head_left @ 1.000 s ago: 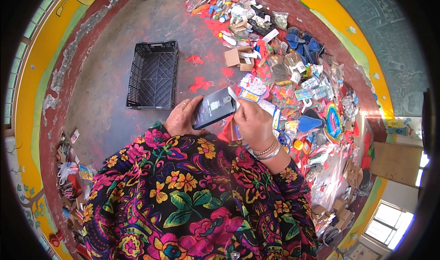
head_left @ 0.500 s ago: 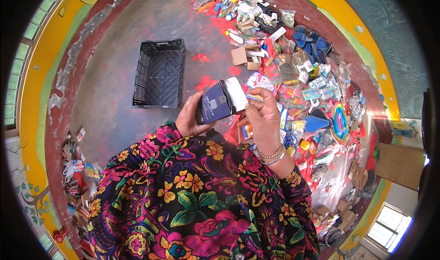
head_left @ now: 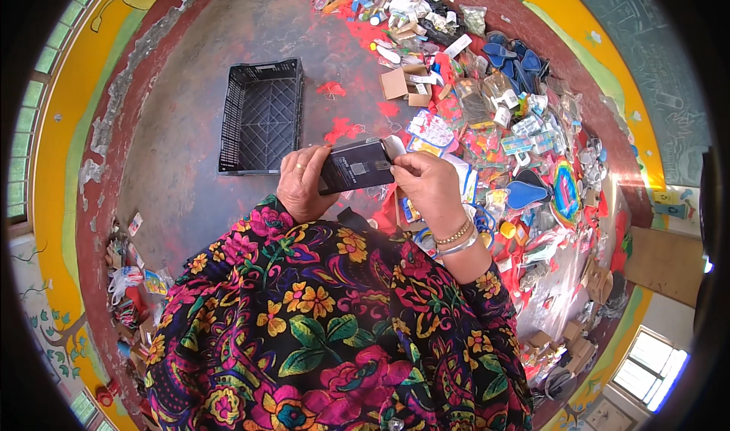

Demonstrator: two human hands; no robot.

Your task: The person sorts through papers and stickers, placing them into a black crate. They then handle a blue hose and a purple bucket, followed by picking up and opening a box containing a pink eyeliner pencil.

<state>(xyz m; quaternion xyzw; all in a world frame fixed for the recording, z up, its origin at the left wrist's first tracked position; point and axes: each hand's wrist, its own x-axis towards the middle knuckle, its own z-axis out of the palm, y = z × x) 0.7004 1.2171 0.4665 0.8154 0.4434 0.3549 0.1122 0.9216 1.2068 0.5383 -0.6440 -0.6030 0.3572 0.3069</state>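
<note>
A small dark box [head_left: 356, 169] with pale print is held up in front of my chest. My left hand [head_left: 301, 185] grips its left end, with the thumb below and fingers over the top edge. At the box's right end, the fingers of my right hand [head_left: 430, 189] are pinched on its edge. Part of a white flap [head_left: 394, 147] shows just above those fingertips. The inside of the box is hidden. Beyond my left hand, a black plastic crate [head_left: 262, 115] stands on the floor.
A long heap of mixed goods [head_left: 487, 127] covers the floor to my right. In it are an open cardboard box [head_left: 407, 85], blue moulded items [head_left: 525, 191] and a rainbow-coloured oval [head_left: 566, 191]. More clutter [head_left: 129, 279] lies at lower left. Red scraps [head_left: 340, 129] are scattered beside the crate.
The box has tipped flatter and its white flap shows far less. My right hand has come down from a raised, spread pose and now pinches the box's right edge.
</note>
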